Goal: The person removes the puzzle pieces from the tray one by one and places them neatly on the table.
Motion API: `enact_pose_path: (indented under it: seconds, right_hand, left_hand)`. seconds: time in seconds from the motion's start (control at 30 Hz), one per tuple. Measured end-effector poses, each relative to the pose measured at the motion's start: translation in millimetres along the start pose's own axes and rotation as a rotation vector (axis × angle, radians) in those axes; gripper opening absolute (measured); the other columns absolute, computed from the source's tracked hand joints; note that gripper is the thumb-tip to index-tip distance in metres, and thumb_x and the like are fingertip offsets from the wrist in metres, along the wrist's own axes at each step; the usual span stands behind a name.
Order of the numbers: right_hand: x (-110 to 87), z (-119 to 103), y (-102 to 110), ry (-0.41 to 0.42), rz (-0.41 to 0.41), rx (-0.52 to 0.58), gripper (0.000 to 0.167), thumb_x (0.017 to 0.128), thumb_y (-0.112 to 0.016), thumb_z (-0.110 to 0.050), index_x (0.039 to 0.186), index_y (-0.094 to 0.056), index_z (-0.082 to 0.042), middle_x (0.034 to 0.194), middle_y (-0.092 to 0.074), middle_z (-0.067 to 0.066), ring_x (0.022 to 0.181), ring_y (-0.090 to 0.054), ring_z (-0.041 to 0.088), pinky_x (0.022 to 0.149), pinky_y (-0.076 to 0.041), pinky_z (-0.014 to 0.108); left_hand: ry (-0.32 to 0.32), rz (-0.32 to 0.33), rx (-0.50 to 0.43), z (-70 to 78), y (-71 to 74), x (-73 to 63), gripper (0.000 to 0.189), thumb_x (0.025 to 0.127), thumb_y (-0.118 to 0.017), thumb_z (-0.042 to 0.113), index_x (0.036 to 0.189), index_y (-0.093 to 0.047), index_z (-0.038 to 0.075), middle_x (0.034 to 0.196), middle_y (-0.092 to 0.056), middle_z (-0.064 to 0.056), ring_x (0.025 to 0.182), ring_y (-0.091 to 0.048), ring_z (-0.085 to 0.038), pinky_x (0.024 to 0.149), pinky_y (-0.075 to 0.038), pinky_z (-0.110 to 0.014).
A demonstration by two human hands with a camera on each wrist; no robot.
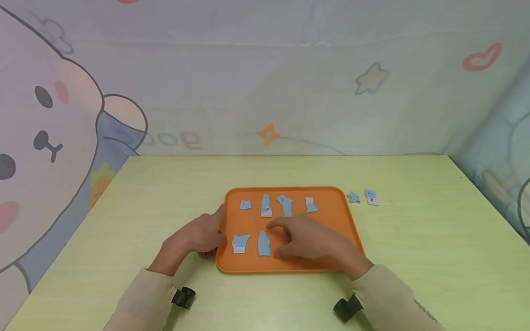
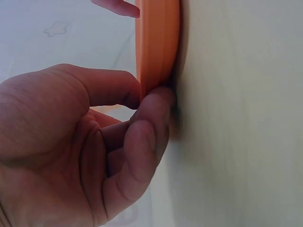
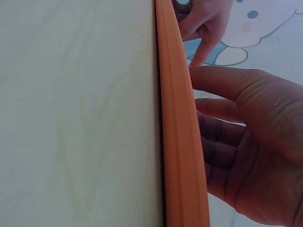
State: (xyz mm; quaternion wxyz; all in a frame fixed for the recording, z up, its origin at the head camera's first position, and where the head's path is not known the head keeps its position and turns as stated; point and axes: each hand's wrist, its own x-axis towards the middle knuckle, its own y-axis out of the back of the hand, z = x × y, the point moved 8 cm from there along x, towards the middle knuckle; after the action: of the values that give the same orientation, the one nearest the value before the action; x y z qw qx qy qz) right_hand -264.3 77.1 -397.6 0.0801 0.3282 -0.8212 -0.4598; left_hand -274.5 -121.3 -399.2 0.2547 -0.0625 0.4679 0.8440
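My left hand [image 1: 202, 234] grips the left rim of an orange tray [image 1: 335, 204]; in the left wrist view the thumb lies over the rim, with curled fingers under its outer side. Over the tray's lower middle is my right hand [image 1: 309, 236], its fingers loosely bent and its thumb apart. Just left of its fingertips lies a curved blue paper piece [image 1: 264, 244]. Further left is a torn blue-and-white piece [image 1: 240, 244]. Along the tray's far side lie a small blue piece [image 1: 246, 204], a taller piece [image 1: 266, 206], a forked piece [image 1: 286, 204] and a blue-and-white piece [image 1: 310, 205].
Right of the tray, on the pale green table [image 1: 426, 257], lie two more small clusters of paper pieces, one near the tray corner [image 1: 353, 197] and one beyond it [image 1: 371, 198]. A printed curtain [image 1: 244, 78] hangs behind the table.
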Motion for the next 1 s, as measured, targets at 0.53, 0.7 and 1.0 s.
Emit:
enact_pose_path:
  seconds: [0.53,0.7,1.0]
  right_hand:
    - [2.6,-5.0,-5.0,0.028,0.008,-0.067,0.056,0.093,-0.079,-0.035,0.144,-0.062,-0.019,0.069,-0.05,-0.006,0.067,-0.05,0.011,0.07,-0.044,0.032]
    - [3.3,-5.5,-6.1,0.037,0.017,-0.089,0.056,0.094,-0.077,-0.035,0.145,-0.061,-0.021,0.075,-0.052,-0.006,0.074,-0.052,0.013,0.073,-0.045,0.033]
    - [2.7,-6.2,-6.9,0.046,0.025,-0.097,0.056,0.095,-0.077,-0.036,0.148,-0.061,-0.024,0.128,-0.071,-0.001,0.102,-0.059,0.017,0.095,-0.05,0.039]
  left_hand:
    - [0.004,0.003,-0.005,-0.7,-0.3,1.4,0.061,0.095,-0.049,-0.001,0.152,-0.026,-0.003,0.061,-0.06,-0.008,0.046,-0.056,-0.017,0.045,-0.049,-0.029]
    - [0.006,0.001,-0.005,0.1,-0.3,0.3,0.063,0.095,-0.049,0.0,0.154,-0.025,-0.003,0.061,-0.06,-0.008,0.047,-0.057,-0.018,0.046,-0.049,-0.03]
    - [0.009,-0.007,-0.006,1.0,-0.5,-0.6,0.065,0.096,-0.048,0.0,0.155,-0.023,-0.004,0.062,-0.059,-0.008,0.047,-0.056,-0.017,0.046,-0.049,-0.029]
